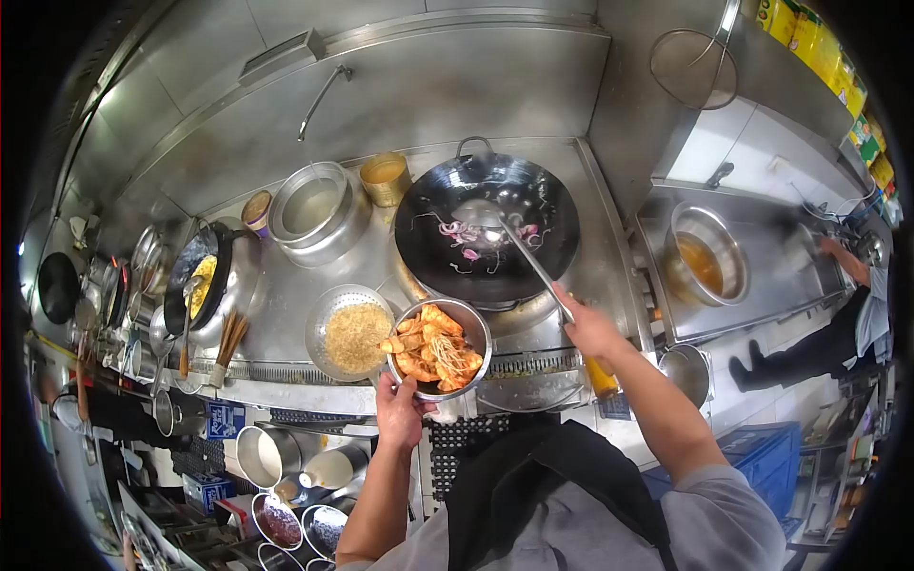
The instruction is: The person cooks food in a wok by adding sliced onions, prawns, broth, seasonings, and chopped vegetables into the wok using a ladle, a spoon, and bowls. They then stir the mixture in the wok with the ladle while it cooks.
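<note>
My left hand grips the rim of a steel bowl heaped with orange cooked prawns. The bowl is held in front of the wok, beside a perforated strainer of golden fried crumbs. My right hand is closed around the handle of a metal ladle. The ladle's head is down in the black wok, among sliced purple onions. Faint steam or blur hangs over the onions.
Behind the strainer stand a steel pot and a tin of yellowish liquid. Another wok with yellow food sits left, near a bamboo brush. A basin of brown liquid rests right. A person works at the far right.
</note>
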`<action>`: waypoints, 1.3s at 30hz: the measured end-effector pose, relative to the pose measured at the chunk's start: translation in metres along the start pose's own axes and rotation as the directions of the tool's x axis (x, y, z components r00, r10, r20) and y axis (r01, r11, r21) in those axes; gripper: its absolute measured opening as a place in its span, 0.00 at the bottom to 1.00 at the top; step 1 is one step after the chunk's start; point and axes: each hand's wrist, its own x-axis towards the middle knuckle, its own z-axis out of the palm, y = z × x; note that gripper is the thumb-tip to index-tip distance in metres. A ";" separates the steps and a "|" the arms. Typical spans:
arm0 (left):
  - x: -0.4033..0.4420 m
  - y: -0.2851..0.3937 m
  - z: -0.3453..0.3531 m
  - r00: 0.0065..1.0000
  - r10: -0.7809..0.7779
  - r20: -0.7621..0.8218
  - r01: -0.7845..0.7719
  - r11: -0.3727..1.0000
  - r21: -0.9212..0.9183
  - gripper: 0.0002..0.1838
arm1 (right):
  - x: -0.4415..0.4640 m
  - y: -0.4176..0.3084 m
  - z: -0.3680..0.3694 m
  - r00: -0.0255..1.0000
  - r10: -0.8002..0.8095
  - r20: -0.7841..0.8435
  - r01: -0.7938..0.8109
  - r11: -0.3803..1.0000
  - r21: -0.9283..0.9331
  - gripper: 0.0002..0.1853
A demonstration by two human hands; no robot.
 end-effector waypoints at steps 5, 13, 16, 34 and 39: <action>-0.007 0.005 -0.007 0.997 0.018 -0.073 -0.022 0.998 -0.059 0.06 | -0.007 -0.013 0.006 1.000 -0.016 -0.015 0.015 0.999 -0.041 0.46; -0.012 0.010 -0.024 0.994 0.018 -0.106 -0.022 0.999 -0.044 0.05 | 0.003 -0.036 0.003 0.999 0.014 0.043 -0.010 0.996 -0.086 0.46; -0.017 0.011 -0.033 0.992 0.003 -0.123 -0.011 0.998 -0.065 0.05 | -0.024 -0.036 -0.011 1.000 0.017 0.013 -0.016 0.995 -0.100 0.45; -0.009 0.023 -0.055 0.999 0.003 -0.045 -0.006 0.998 -0.065 0.06 | -0.055 -0.028 -0.003 0.990 0.144 0.001 -0.138 0.950 -0.278 0.48; -0.007 0.019 -0.066 1.000 0.004 -0.025 -0.006 0.997 -0.076 0.05 | -0.057 -0.031 -0.004 0.989 0.143 -0.035 -0.147 0.955 -0.256 0.47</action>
